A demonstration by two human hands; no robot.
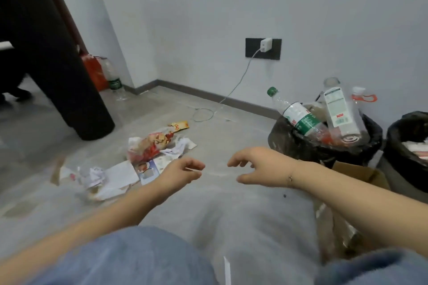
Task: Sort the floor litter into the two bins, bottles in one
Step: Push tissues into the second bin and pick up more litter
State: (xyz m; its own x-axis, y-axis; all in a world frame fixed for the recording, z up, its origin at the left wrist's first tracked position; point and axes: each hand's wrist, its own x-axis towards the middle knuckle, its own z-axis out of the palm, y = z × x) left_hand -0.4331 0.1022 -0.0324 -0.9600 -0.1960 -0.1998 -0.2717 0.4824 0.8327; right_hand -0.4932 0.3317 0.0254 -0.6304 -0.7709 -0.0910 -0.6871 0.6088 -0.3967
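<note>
Head view: the litter (pixel 148 157), a heap of wrappers, crumpled paper and cards, lies on the floor (pixel 231 127) just ahead and left of both hands, no bottle visible in it. The left hand (pixel 185 170) hovers beside the heap with fingers loosely curled, its grip on nothing; the right hand (pixel 254 164) hangs relaxed and empty, likely between picks. To the right, the bottle bin (pixel 301 146), black-lined, is heaped with plastic bottles (pixel 301 118) poking above its rim. The second bin (pixel 403 143), just beside it, holds what seems paper. One more bottle (pixel 114 81) stands in the far corner.
</note>
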